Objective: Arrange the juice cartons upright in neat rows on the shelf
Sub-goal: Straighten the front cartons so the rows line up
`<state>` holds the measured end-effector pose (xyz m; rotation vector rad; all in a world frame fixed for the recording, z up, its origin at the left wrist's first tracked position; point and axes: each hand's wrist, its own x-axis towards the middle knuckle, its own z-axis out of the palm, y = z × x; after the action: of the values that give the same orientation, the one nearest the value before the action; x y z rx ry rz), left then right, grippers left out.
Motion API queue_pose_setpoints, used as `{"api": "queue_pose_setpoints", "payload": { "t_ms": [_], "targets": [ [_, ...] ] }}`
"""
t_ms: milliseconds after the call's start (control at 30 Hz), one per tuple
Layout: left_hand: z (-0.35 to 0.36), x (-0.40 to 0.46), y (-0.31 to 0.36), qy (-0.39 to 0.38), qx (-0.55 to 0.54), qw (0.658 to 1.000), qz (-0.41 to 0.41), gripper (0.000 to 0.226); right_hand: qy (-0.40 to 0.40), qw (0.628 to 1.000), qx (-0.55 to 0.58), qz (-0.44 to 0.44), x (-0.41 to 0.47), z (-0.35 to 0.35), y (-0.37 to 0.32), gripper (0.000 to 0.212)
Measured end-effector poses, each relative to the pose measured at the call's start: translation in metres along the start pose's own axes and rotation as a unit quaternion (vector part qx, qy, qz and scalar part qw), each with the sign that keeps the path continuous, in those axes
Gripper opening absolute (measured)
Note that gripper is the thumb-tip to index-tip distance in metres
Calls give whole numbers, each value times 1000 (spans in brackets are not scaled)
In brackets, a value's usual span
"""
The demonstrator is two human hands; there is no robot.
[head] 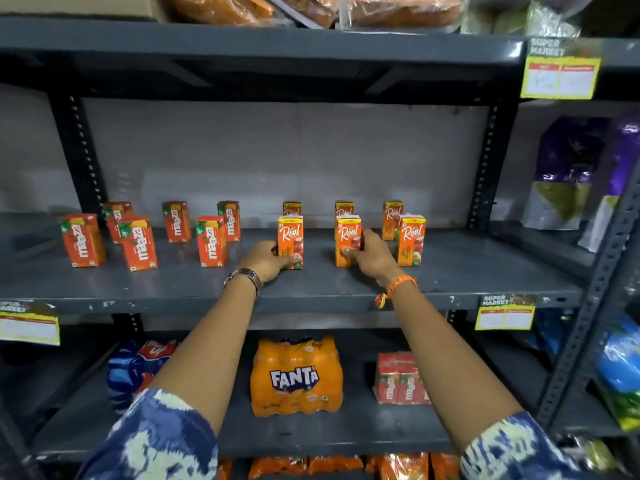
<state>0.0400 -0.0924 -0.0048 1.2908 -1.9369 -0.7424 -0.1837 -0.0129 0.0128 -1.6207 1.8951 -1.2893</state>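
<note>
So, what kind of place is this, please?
Most likely a supermarket aisle or its stockroom. Yellow price tags printed "Super Market" hang on the grey metal shelf, which carries rows of juice cartons, and a Fanta multipack sits on the level below.

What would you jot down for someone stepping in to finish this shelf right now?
Left hand grips the front-left Real carton; right hand grips the front-middle Real carton.
All cartons stand upright on the middle shelf: six Real in two rows, six Maaza cartons to the left.
Done: Real rows nearly even.
Left: release both, then straighten the staggered Maaza rows.
</note>
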Motion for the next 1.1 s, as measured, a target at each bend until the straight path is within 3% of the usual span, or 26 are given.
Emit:
{"api": "queue_pose_setpoints", "payload": {
  "t_ms": [133,333,733,833,933,1000,1100],
  "targets": [
    [2,-2,-3,-1,-25,1000,9,21,44,998,-39,-22,-4,1,4,42],
    [4,-3,-1,3,-39,999,-10,44,26,998,-59,0,-8,-2,3,50],
    [3,-15,6,14,16,1000,-5,53,19,998,-56,21,-16,-6,-3,57],
    [-4,-36,14,-5,39,999,-13,62,72,994,-72,-25,-29,-11,2,63],
    [2,-71,8,9,123,992,34,59,201,976,22,-75,-45,-26,27,53],
    [15,-98,-1,60,235,967,76,70,281,953,93,-66,-50,-44,45,47],
    [33,-123,-10,124,367,912,137,80,269,961,59,-6,-46,-69,55,66]
  ]
}}
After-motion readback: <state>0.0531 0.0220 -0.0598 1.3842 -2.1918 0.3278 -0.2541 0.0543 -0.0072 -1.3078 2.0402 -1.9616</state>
